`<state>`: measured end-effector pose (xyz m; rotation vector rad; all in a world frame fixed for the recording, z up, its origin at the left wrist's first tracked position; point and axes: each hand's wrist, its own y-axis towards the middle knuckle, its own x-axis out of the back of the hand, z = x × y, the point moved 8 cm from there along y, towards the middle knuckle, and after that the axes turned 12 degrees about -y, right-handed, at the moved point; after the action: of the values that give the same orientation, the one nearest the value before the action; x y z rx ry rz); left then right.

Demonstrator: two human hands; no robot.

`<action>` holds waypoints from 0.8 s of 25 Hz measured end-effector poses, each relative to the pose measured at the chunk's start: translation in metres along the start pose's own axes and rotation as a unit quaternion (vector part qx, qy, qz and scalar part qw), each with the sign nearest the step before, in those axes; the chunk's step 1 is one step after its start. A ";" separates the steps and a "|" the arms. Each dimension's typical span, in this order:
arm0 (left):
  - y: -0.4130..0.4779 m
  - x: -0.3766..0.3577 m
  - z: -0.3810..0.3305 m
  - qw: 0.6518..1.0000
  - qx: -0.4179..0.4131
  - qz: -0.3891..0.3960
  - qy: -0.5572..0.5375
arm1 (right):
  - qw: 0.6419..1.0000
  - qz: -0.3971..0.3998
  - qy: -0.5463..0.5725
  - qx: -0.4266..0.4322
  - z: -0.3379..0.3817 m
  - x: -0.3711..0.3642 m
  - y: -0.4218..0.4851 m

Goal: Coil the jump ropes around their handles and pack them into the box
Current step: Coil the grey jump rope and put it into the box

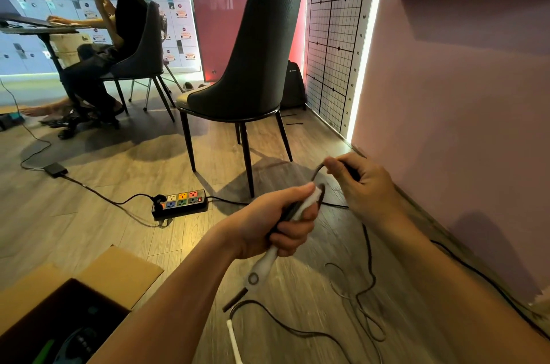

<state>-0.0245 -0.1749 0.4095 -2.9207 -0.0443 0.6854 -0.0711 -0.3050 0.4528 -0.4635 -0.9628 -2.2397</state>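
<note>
Above the floor, near the open box point(125, 271), the left hand point(279, 223) has a closed grip on a white handle point(265, 267) while the right hand point(366, 185) pinches the black rope point(368, 247), best kept taut for tight, even turns.

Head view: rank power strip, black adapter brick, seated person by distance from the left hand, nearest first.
1. Power strip, on the floor left of the left hand, which grips a white handle.
2. Black adapter brick, farther left along the floor cable.
3. Seated person, far left at the desk.
</note>
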 end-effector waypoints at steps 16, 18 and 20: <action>-0.063 0.115 -0.061 0.763 -0.488 -0.330 -0.267 | 0.933 0.351 -0.079 0.022 0.015 -0.061 -0.031; -0.067 0.118 -0.062 0.785 -0.467 -0.384 -0.133 | 0.947 0.313 -0.058 0.044 0.022 -0.048 -0.025; -0.060 0.109 -0.060 0.808 -0.405 -0.426 0.048 | 0.957 0.276 -0.049 0.073 0.029 -0.035 -0.022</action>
<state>0.1003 -0.1171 0.4228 -3.0502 -1.9171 0.3790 -0.0588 -0.2572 0.4417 -0.6852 -0.9053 -1.6447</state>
